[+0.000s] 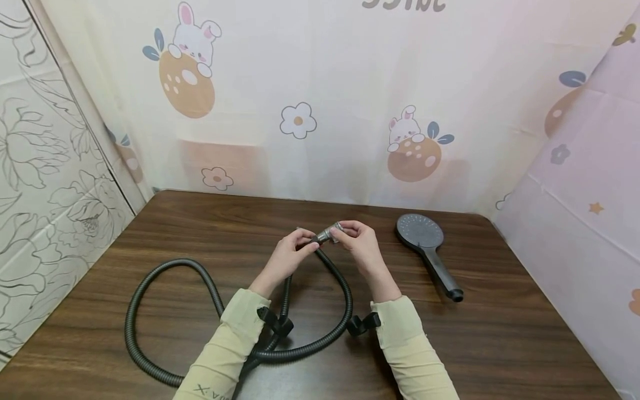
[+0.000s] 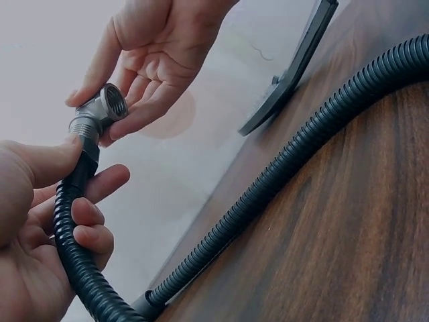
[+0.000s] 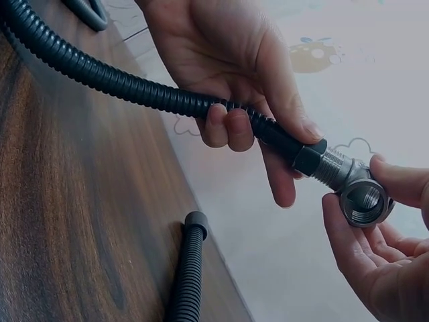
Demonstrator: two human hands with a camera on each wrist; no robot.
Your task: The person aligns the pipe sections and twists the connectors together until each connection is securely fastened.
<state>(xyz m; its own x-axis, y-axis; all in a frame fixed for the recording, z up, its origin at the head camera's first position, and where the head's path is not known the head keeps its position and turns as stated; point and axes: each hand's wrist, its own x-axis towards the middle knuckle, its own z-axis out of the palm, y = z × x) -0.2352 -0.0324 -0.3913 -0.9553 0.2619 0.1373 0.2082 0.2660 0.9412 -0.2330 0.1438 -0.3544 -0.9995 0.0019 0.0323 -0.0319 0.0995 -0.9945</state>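
Observation:
My left hand (image 1: pixel 286 258) grips a black ribbed shower hose (image 1: pixel 348 294) close to its end, with the thumb at the end nut (image 3: pixel 310 158). A silver pipe fitting (image 3: pixel 365 201) with a threaded side opening is pinched between thumb and fingers of my right hand (image 1: pixel 362 247). The fitting's threaded stub meets the hose nut, with some bare thread showing between them. Both hands are raised over the table's far middle. The other hose end (image 3: pixel 196 223), a round collar, appears below the hands in the right wrist view.
A grey-black handheld shower head (image 1: pixel 420 230) lies right of my right hand, handle toward me. The hose loops over the brown wooden table (image 1: pixel 500 333) and passes under my left forearm. A patterned curtain (image 1: pixel 340 111) hangs behind the table's far edge.

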